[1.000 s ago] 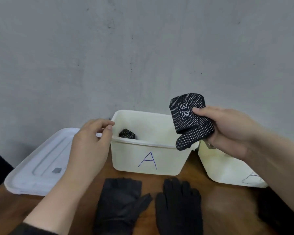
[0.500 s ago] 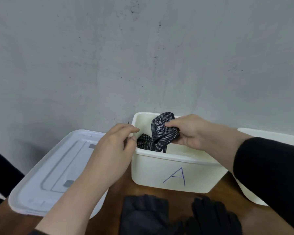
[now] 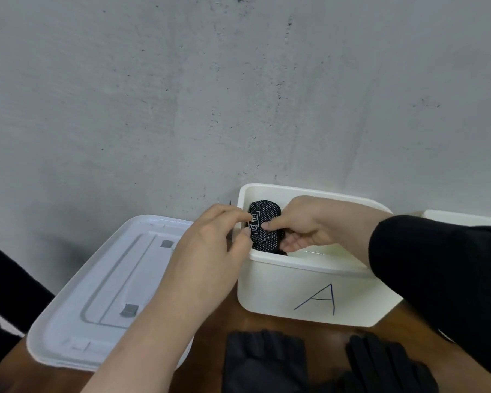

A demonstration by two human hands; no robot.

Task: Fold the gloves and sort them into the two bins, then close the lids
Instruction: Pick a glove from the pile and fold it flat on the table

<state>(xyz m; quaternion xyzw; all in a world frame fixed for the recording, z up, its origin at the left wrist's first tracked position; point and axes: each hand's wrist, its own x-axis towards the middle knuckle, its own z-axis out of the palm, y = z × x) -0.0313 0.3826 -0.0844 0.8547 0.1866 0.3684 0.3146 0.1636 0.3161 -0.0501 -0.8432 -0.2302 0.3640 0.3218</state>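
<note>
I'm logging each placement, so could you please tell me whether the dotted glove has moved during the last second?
Yes. The dotted glove went from above bin A's right front rim down inside, by its left wall.

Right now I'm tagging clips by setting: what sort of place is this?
Probably a plain indoor workspace set up for a sorting exercise, not a home: a bare grey wall, a wooden table, a white bin marked A with its lid lying alongside.

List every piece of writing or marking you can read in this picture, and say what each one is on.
"A": handwritten in blue on the front wall of the white bin.
White printed emblem on the dotted folded glove held inside that bin: box-like characters, too small and partly covered by fingers to read.
Lid lying left of the bin: faint raised marks near its front edge, unreadable.
</note>
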